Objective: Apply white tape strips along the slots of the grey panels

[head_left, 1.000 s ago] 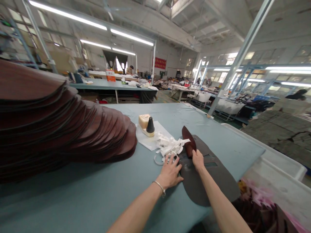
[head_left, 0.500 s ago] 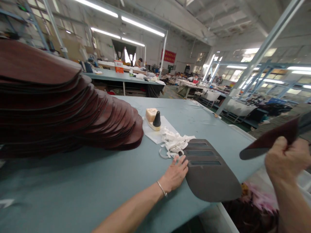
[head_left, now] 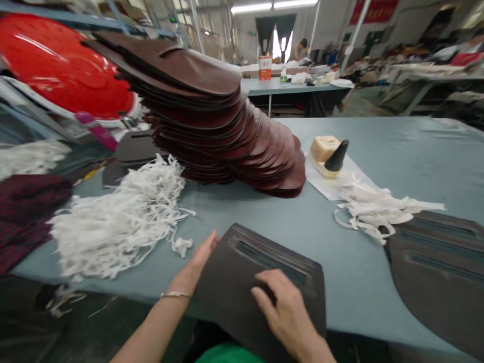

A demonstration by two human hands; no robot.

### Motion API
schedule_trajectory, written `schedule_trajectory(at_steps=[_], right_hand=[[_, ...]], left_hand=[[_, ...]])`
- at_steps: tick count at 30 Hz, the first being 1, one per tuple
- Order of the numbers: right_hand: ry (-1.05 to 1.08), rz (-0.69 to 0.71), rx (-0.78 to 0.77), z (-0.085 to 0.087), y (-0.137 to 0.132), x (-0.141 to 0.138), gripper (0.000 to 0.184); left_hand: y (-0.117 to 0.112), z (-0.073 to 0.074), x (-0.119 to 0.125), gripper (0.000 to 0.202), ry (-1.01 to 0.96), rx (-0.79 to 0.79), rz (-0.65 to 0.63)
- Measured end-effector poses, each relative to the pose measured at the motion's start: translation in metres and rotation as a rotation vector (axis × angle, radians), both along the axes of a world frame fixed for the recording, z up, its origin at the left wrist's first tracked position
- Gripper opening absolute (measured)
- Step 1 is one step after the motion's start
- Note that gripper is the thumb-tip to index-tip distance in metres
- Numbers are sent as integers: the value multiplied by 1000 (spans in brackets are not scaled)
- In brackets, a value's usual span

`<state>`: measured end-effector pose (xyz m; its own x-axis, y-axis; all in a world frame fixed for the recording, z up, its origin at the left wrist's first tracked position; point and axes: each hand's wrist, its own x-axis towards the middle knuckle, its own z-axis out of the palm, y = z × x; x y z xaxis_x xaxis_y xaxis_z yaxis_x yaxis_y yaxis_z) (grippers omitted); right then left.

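Observation:
A dark grey leather panel [head_left: 234,282] with a slot near its far edge lies tilted at the table's front edge, in front of my body. My left hand [head_left: 200,259] is stretched along the panel's left edge, its fingers partly hidden behind it. On the panel's upper face, just below the slot, rests my right hand [head_left: 285,310], thumb and forefinger apart. To the right, another slotted grey panel [head_left: 434,282] lies flat, its far edge under white strips [head_left: 378,209].
A tall stack of brown leather panels [head_left: 227,121] leans across the table behind my hands. White strips heap up [head_left: 124,222] at left. A pale block [head_left: 324,148] and a black cone-shaped nozzle [head_left: 337,156] stand on a white sheet. A red glossy object [head_left: 64,70] is far left.
The view has swung left. The panel my right hand held up at the right is now before me, grey side up. My left hand has left the white strips for the panel's edge.

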<state>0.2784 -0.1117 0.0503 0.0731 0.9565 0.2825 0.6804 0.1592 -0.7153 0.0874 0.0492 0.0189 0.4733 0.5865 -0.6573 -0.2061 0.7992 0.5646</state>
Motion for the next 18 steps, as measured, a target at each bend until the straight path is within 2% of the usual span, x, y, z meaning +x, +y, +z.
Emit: schedule_trajectory(at_steps=[2, 4, 6, 8, 10, 13, 15, 16, 18], right_hand=[[-124, -292, 12, -16, 2, 31, 28], [-347, -483, -63, -33, 2, 61, 41], [-482, -521, -162, -48, 0, 79, 49], [-460, -500, -219, -54, -2, 86, 45], [-257, -521, -268, -51, -2, 85, 38], [408, -515, -385, -33, -3, 83, 41], [890, -403, -450, -21, -4, 84, 44], [1065, -331, -481, -16, -5, 85, 43], [1264, -217, -553, -11, -5, 89, 36]], left_hand=[[-2, 6, -23, 43, -17, 92, -13], [-4, 10, -29, 41, 17, 206, -90], [-3, 13, -26, 39, 107, 309, -169], [1, 15, -20, 39, 186, 361, -217], [2, 17, -15, 39, 164, 346, -218], [-3, 20, -13, 40, 29, 284, -176], [-9, 20, -16, 39, -14, 248, -148], [-13, 19, -19, 39, -22, 232, -139], [-18, 17, -25, 37, -31, 197, -143]])
